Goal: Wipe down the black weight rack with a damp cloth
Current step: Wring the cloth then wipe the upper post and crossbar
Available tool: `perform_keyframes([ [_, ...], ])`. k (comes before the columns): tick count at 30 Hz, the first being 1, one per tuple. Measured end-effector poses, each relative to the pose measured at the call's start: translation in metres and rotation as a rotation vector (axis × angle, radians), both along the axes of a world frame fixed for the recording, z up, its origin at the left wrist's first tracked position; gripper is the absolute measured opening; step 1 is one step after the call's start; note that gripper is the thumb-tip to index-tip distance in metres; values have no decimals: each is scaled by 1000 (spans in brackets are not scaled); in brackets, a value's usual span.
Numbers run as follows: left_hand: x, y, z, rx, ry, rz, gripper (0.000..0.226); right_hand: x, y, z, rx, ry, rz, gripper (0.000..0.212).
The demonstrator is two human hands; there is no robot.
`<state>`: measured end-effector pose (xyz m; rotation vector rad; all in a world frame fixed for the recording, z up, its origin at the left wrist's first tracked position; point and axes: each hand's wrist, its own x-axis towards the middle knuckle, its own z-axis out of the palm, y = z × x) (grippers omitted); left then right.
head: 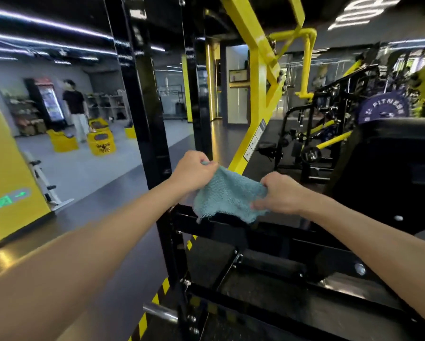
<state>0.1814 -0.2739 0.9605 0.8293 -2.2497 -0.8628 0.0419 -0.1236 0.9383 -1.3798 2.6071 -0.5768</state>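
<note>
The left hand (pixel 194 172) pinches one upper corner of a teal terry cloth (pixel 227 193) with curled fingers. The right hand (pixel 280 193) grips the opposite edge, so the fabric is spread between them. The cloth's lower hem hangs at the top crossbar of the black steel weight rack (pixel 231 230); contact cannot be judged. A slanted yellow steel beam (pixel 258 94) rises behind. Open grey floor (pixel 96 168) lies left of the rack's upright, and a yellow-and-black striped floor line (pixel 163 287) edges its base.
</note>
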Motion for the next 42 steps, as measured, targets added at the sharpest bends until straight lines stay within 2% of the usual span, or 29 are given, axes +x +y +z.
perform_keyframes([
  [2, 0, -9, 17, 88, 79, 16, 30, 15, -23, 20, -41, 145, -25, 34],
  [3, 0, -14, 26, 142, 132, 28, 33, 22, -36, 31, -142, 79, -36, 35],
  [4, 0, -22, 33, 196, 188, 41, 38, 29, -50, 43, -270, -101, -51, 32],
  [6, 0, -39, 49, 287, 274, 77, 44, 41, -78, 65, -543, -610, -58, 17],
  [7, 0, -48, 59, 327, 307, 92, 42, 48, -90, 76, -593, -772, -11, 11],
  [8, 0, -57, 70, 358, 346, 103, 37, 57, -100, 87, -592, -821, 73, 11],
  [10, 2, -74, 96, 427, 424, 104, 23, 67, -128, 102, -582, -694, 275, 17],
  [12, 6, -89, 124, 559, 506, 15, 27, 72, -154, 116, -654, -496, 372, 22],
  [14, 18, -104, 153, 662, 548, -163, 36, 75, -180, 135, -815, -350, 331, 17],
  [15, 24, -111, 166, 639, 520, -239, 39, 75, -192, 146, -906, -303, 286, 15],
  [17, 33, -128, 190, 427, 436, -276, 34, 73, -213, 173, -1015, -165, 173, 22],
  [20, 43, -161, 227, -166, 453, -53, 9, 76, -233, 221, -1098, 131, 82, 21],
  [21, 45, -173, 239, -349, 447, 29, 14, 78, -241, 238, -1125, 222, 86, 21],
  [22, 45, -187, 250, -490, 405, 95, 33, 81, -246, 254, -1149, 337, 104, 25],
  [24, 40, -211, 266, -591, 303, 183, 73, 86, -262, 286, -1107, 597, 172, 34],
  [25, 38, -218, 271, -573, 291, 198, 82, 90, -270, 300, -1044, 721, 213, 40],
  [27, 32, -229, 276, -543, 323, 184, 84, 95, -286, 320, -825, 981, 239, 59],
  [29, 29, -240, 275, -549, 365, 167, 84, 95, -298, 329, -613, 1223, 166, 76],
  [31, 30, -246, 272, -519, 415, 151, 87, 94, -304, 333, -553, 1280, 74, 80],
  [35, 24, -250, 266, -477, 441, 127, 82, 97, -315, 335, -570, 1173, -16, 75],
  [38, 19, -245, 266, -507, 442, 162, 71, 94, -318, 335, -635, 1150, -13, 76],
  [42, 23, -233, 269, -573, 364, 252, 79, 73, -309, 333, -669, 1193, 19, 84],
])
